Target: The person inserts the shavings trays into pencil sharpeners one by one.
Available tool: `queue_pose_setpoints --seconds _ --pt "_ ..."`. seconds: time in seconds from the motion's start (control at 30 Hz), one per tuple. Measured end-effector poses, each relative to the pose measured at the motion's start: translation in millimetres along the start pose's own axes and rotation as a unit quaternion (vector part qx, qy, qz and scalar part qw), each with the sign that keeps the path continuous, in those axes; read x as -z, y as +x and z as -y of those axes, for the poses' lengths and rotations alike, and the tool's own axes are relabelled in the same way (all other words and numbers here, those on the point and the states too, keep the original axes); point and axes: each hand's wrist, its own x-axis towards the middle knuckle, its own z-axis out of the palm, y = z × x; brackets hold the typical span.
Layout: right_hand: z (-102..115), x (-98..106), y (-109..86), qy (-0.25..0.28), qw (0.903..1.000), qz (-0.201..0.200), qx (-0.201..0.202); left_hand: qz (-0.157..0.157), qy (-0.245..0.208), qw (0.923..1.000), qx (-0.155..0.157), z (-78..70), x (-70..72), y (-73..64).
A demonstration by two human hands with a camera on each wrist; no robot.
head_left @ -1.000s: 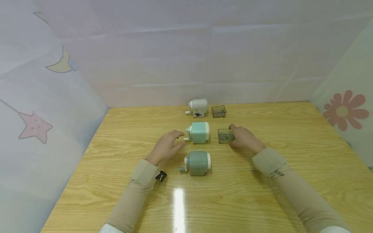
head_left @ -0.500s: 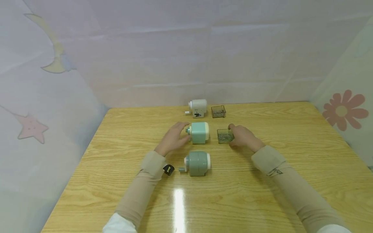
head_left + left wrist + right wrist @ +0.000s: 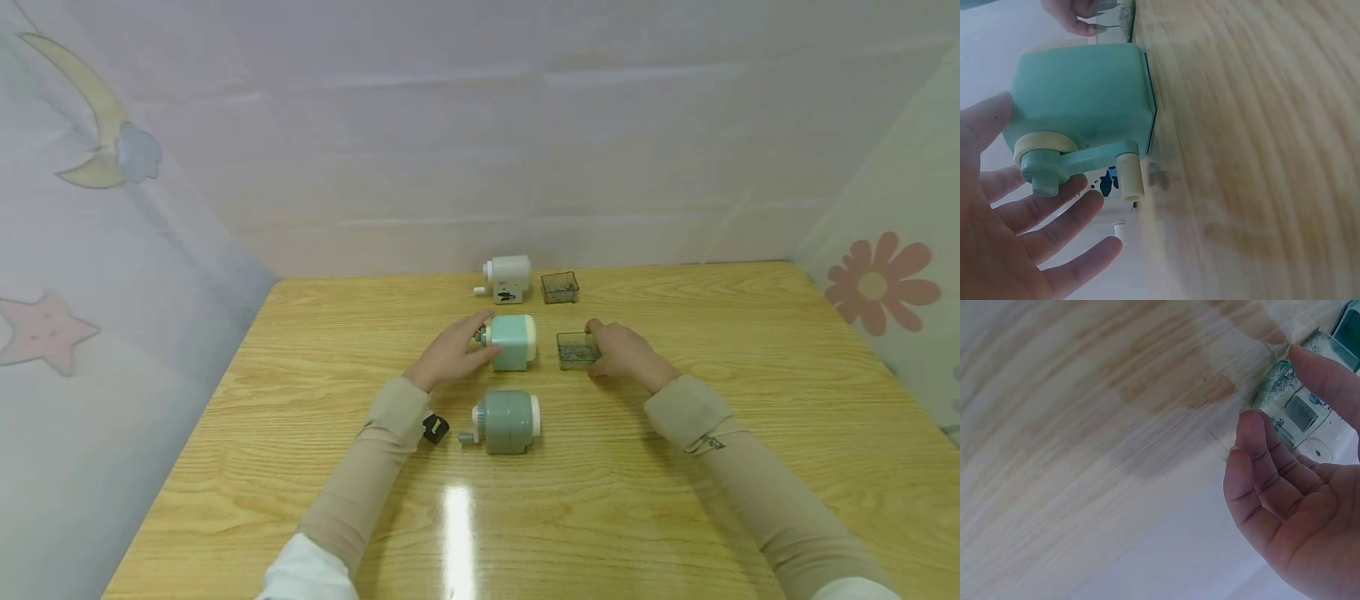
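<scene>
A mint-green crank pencil sharpener stands mid-table. My left hand is around its crank end, thumb along the near side and fingers toward the far side. In the left wrist view, the thumb touches the mint body; the other fingers stretch loosely behind the crank. Right of the sharpener lies a clear shavings tray with dark shavings in it. My right hand pinches its right end between thumb and fingers. In the right wrist view, the fingers partly cover the tray.
Behind stands a white crank sharpener, with a second shavings tray to its right. A grey-green crank sharpener sits nearer me. A small black piece shows at my left cuff. Printed cloth walls border the wooden table.
My left hand has moved right and forward, from beside the crank to around the mint sharpener's body. The right hand has stayed at the tray.
</scene>
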Motion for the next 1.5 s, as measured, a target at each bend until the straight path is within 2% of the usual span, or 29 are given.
queue_pose_setpoints --seconds 0.17,0.4,0.7,1.07,1.5 --pt "0.4 -0.8 0.2 0.006 1.0000 0.003 0.003 0.011 -0.014 0.9998 0.008 1.2 -0.8 2.3" --pt "-1.5 -0.6 -1.7 0.006 1.0000 -0.001 0.004 0.023 -0.025 0.9994 0.000 2.1 -1.8 4.5" --pt "0.8 2.0 -4.0 0.004 1.0000 -0.002 0.002 0.039 -0.020 0.9988 0.022 -1.5 -0.1 4.5" --pt "2.0 1.4 -4.5 0.004 1.0000 0.002 0.003 0.047 -0.024 0.9981 0.031 -6.2 3.6 1.7" --pt "2.1 -1.2 -3.8 -0.005 1.0000 -0.005 0.007 0.047 -0.019 0.9981 0.035 -0.1 1.1 4.5"
